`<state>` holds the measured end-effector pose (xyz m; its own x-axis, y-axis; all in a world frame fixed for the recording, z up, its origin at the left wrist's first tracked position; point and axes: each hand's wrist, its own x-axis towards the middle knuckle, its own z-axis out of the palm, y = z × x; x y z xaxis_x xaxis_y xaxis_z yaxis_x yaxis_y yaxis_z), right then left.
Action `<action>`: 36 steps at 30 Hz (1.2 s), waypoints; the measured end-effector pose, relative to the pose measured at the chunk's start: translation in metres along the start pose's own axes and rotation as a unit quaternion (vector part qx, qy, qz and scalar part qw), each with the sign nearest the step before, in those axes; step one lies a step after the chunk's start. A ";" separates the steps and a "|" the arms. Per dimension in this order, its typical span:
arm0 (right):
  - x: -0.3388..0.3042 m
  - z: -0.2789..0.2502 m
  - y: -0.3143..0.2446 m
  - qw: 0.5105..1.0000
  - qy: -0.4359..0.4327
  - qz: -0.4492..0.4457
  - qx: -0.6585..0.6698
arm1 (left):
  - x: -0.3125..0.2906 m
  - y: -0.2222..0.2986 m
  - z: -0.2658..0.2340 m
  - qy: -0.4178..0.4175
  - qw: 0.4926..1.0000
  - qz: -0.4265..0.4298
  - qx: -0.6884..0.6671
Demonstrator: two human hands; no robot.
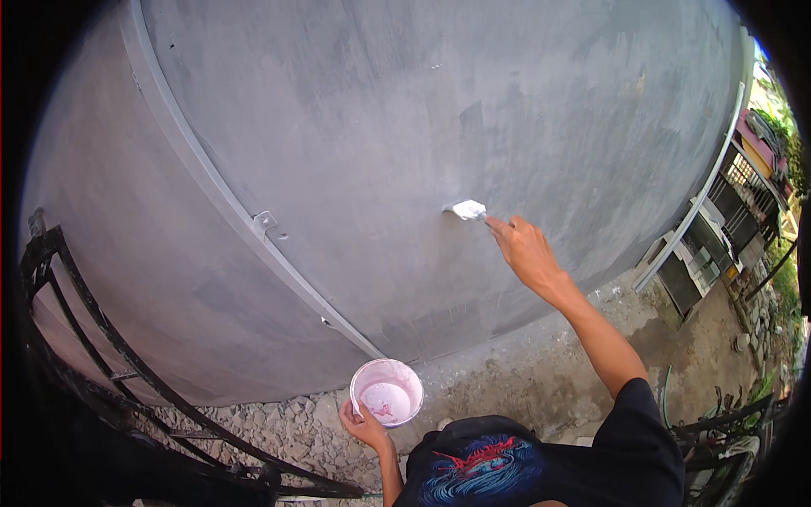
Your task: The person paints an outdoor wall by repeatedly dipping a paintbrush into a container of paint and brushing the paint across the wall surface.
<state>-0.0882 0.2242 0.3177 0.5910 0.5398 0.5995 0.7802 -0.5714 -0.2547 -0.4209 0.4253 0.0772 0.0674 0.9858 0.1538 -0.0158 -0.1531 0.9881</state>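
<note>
and there, my right hand [525, 253], closed round the white-headed tool [467, 209], had its length pointing left by the grey wall [355, 169], up and right of the pale bucket [384, 372] my left hand [367, 428] clasped.

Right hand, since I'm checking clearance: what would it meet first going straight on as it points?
The right hand would likely meet the grey wall, its white-tipped tool leading; depth is unclear.
</note>
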 end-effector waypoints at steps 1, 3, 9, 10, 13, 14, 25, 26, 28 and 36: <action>0.024 -0.028 -0.009 1.000 0.027 -0.009 -0.010 | 0.005 0.002 0.005 -0.009 1.000 -0.001 0.000; 0.069 -0.075 -0.026 0.993 0.104 -0.041 -0.039 | 0.016 0.004 0.013 -0.030 0.999 0.006 -0.020; 0.156 -0.175 -0.029 0.914 0.355 -0.154 -0.127 | 0.017 0.012 0.041 -0.069 0.996 -0.008 -0.050; 0.160 -0.175 -0.028 0.892 0.389 -0.190 -0.128 | 0.017 0.011 0.041 -0.071 0.996 -0.014 -0.048; 0.130 -0.132 -0.019 0.952 0.267 -0.122 -0.090 | 0.015 0.004 0.031 -0.066 0.996 -0.030 -0.053; 0.110 -0.106 -0.018 0.971 0.200 -0.090 -0.098 | 0.017 -0.002 0.025 -0.067 0.996 -0.040 -0.052; 0.063 -0.108 0.004 0.998 0.049 0.004 -0.041 | 0.048 -0.004 0.012 -0.102 0.994 0.012 0.020; 0.083 -0.123 -0.004 0.995 0.091 -0.030 -0.041 | 0.051 -0.002 0.015 -0.105 0.994 0.013 0.023; 0.120 -0.149 -0.008 0.976 0.185 -0.095 -0.065 | 0.054 0.003 0.022 -0.094 0.996 0.005 -0.004; 0.139 -0.160 -0.024 0.946 0.248 -0.137 -0.159 | 0.039 -0.002 0.027 -0.092 0.995 -0.008 -0.024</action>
<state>-0.0570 0.2143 0.5284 0.1450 0.3836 0.9120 0.7421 -0.6519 0.1562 -0.3911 0.4625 0.0815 0.2500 0.9578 0.1416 -0.0612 -0.1304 0.9896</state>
